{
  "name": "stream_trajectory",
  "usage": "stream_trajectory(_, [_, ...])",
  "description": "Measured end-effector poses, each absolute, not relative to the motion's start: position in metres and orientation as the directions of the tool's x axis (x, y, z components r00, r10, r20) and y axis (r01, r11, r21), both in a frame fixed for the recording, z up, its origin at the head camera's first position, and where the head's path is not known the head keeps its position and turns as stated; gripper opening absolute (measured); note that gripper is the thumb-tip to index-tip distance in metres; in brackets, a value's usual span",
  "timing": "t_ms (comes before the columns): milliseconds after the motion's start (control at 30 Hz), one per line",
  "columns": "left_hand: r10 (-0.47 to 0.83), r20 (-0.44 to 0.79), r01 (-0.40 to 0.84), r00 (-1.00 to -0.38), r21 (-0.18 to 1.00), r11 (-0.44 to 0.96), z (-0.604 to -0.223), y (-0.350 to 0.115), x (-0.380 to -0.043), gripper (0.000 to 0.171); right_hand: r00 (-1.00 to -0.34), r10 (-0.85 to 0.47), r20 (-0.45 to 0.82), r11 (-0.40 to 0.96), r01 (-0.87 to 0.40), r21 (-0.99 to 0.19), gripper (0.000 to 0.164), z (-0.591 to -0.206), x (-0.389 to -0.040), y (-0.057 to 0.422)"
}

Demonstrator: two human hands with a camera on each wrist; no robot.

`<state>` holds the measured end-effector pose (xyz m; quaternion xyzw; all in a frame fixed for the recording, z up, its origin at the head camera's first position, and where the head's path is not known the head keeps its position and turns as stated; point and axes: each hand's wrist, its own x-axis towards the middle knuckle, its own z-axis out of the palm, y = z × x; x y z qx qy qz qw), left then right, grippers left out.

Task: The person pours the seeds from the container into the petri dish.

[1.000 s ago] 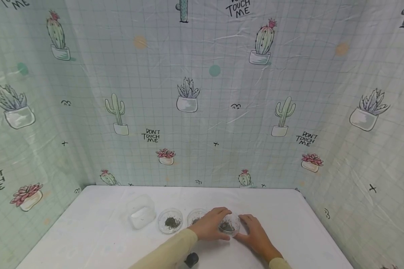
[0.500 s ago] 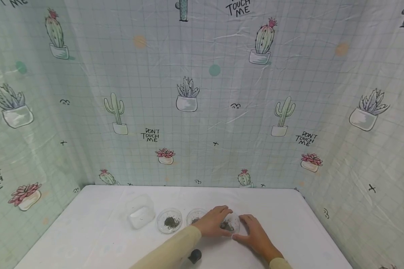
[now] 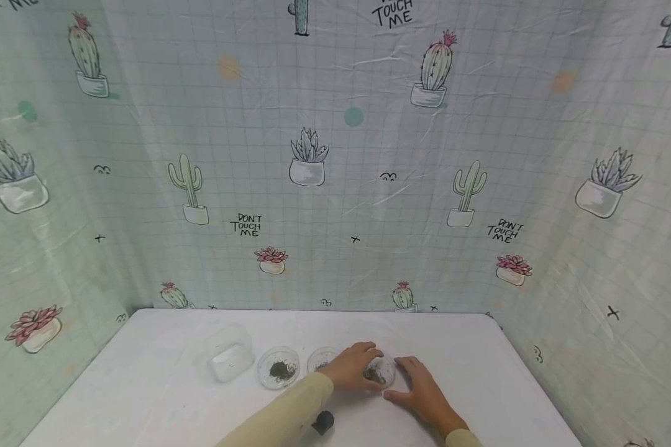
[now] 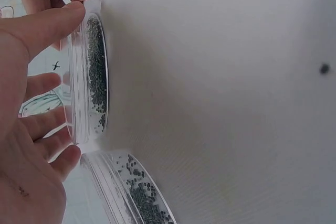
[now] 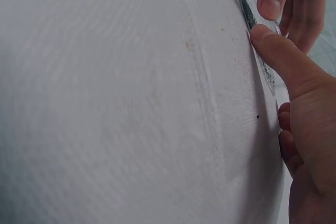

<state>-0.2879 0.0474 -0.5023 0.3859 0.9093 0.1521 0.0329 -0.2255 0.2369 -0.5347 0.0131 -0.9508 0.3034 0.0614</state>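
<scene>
A round clear petri dish (image 3: 387, 372) with dark green granules inside lies on the white table between both hands. My left hand (image 3: 349, 367) grips it from the left, thumb on the near rim and fingers around the far side. In the left wrist view, the closed dish (image 4: 97, 72) stands between that thumb and the fingertips. My right hand (image 3: 425, 391) curves loosely beside the dish's right edge, its thumb and fingertips just off the rim. A second petri dish (image 3: 314, 360) with granules is partly hidden behind the left hand. Farther left lies a third petri dish (image 3: 268, 379) holding a dark green heap.
A clear plastic tub (image 3: 246, 355) stands left of the dishes. A small black object (image 3: 325, 422) sits near the left sleeve (image 3: 282, 413), partly covered by it. A cactus-print curtain (image 3: 335, 273) surrounds the back and sides of the white table (image 3: 145, 385).
The right hand's thumb has come slightly away from the dish's near rim. The left hand keeps its hold almost unmoved. The head view has shifted a little.
</scene>
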Motion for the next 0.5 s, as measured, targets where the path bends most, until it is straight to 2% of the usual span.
stream_trajectory(133, [0.706, 0.048, 0.686, -0.706, 0.29, 0.667, -0.501, 0.044, -0.287, 0.064, -0.992, 0.01, 0.13, 0.813, -0.068, -0.578, 0.088, -0.535, -0.227, 0.235])
stream_trajectory(300, [0.715, 0.07, 0.701, -0.696, 0.282, 0.655, -0.496, 0.038, -0.286, 0.069, -0.99, 0.015, 0.138, 0.816, -0.067, -0.573, 0.088, -0.534, -0.228, 0.236])
stream_trajectory(500, [0.711, 0.165, 0.729, -0.684, 0.199, 0.655, -0.49, 0.019, -0.282, 0.066, -0.97, 0.0, 0.244, 0.857, -0.126, -0.5, 0.062, -0.529, -0.224, 0.234])
